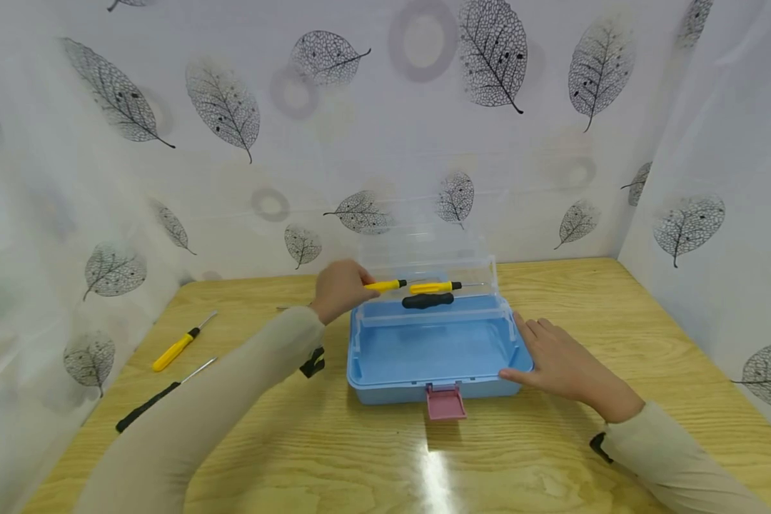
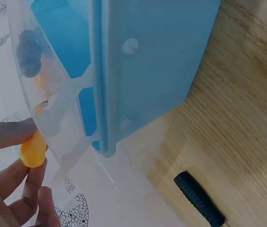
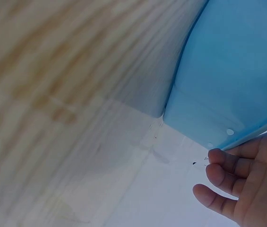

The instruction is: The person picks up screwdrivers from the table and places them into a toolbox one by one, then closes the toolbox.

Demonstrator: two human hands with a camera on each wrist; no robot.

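Yellow screwdriver [image 1: 386, 285] at left end of raised clear tray [image 1: 437, 316], handle pinched by fingers of left hand [image 1: 340, 289]. Right hand [image 1: 555, 363], fingers loosely extended, rests against blue box [image 1: 388, 394]. Best lay it level, without nudging second yellow screwdriver [image 1: 431, 288]; release once handle sits inside tray wall.

Curtained-off booth, room type unclear: leaf-print sheeting [image 1: 385, 143] on three sides of wood-grain table [image 1: 308, 457].

A whitish sheet [image 1: 385, 153] printed with dark, lacy leaves [image 1: 491, 57] (and a few soft grey rings [image 1: 395, 39]) lines the far, left and right edges of the wood-grained table [image 1: 642, 350]; a white glare [image 1: 435, 471] lies toward its near edge.
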